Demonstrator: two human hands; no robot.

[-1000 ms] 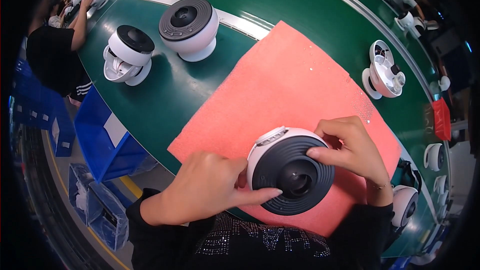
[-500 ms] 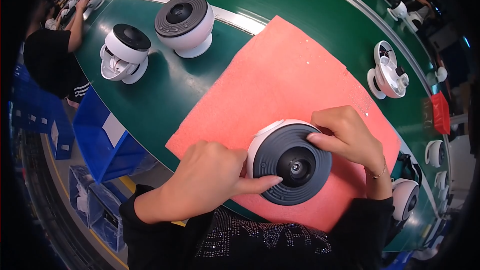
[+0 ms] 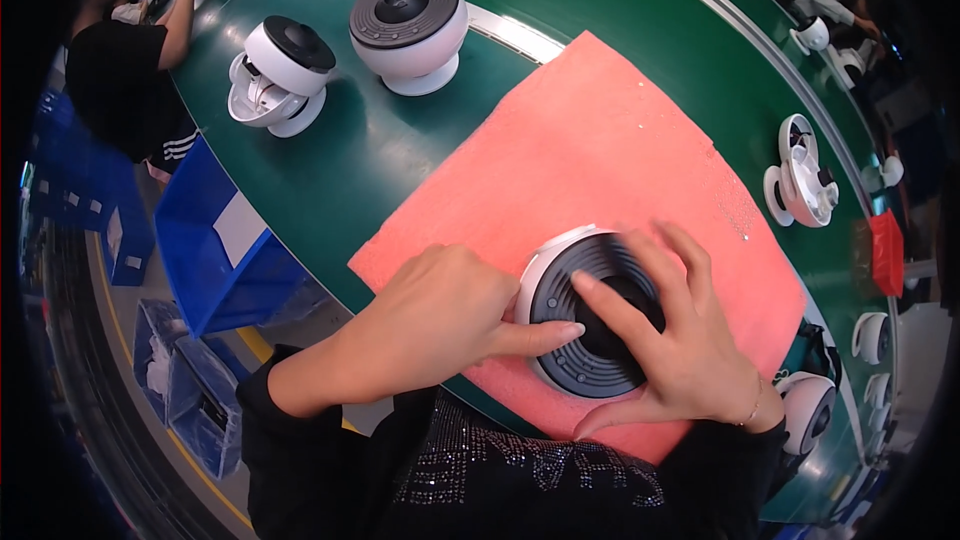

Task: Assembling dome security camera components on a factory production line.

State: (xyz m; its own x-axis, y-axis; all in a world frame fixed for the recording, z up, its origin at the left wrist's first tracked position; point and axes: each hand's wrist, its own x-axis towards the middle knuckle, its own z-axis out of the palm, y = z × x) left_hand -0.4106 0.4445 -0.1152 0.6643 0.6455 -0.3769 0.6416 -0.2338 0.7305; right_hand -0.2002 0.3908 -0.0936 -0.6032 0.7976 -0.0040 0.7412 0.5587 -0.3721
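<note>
Round white unit (image 3: 607, 345) sits over the near part of the pink-orange pad (image 3: 580, 160), dark ribbed face (image 3: 590, 378) up and turned toward the wearer. Can't tell if it rests fully on the pad or is partly lifted. Left hand (image 3: 440, 310) grips it at the left edge: thumb (image 3: 545, 337) laid across the ribbed face, other fingers curled in at the white rim, their tips hidden. Right hand (image 3: 690, 350) spans the right side of the face, fingers spread open, some motion blur; index finger lies across the black centre, thumb points away low, near the pad's lower edge. Firm contact there: can't tell. Thin bracelet (image 3: 757, 400) on the right wrist. Pad lies at an angle on the green desk (image 3: 370, 175), small shiny specks (image 3: 738, 208) near its right edge. Upper left on the desk, side by side and apart: a half-opened white unit (image 3: 280, 75) with wiring exposed, and a closed unit (image 3: 408, 35) upright on its foot. Opened white shell (image 3: 803, 175) right of the pad; another unit (image 3: 808, 410) just beside the right forearm. Red bin (image 3: 886, 252) at far right. Blue bin (image 3: 225, 240) left of the desk, clear bags (image 3: 190, 390) below it. Co-worker in black (image 3: 115, 85) upper left, arm reaching toward more white parts
</note>
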